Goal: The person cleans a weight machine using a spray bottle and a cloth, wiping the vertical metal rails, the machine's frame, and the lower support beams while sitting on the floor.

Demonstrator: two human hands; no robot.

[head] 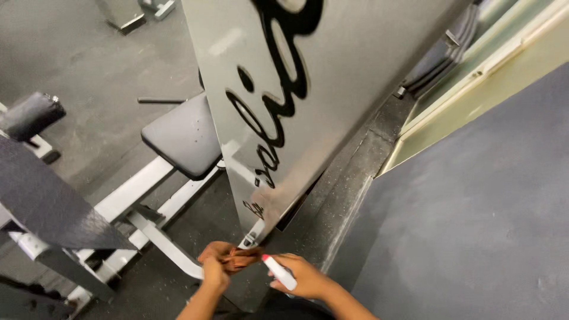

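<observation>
Your left hand [216, 261] has its grip closed on a brown cloth [240, 259], pressed against the lower corner of the grey metal panel [332, 89] where a white frame bar [172, 252] meets it. Your right hand [305, 277] has its grip wrapped around a white spray bottle [280, 272] with a red tip, just beside the cloth. Left of the panel sits a black padded seat [184, 136] above the dark floor [89, 65].

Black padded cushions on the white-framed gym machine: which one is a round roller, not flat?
The black cylindrical roller pad at the far left edge. The dark seat cushion beside the grey lettered panel is flat and squarish.
</observation>
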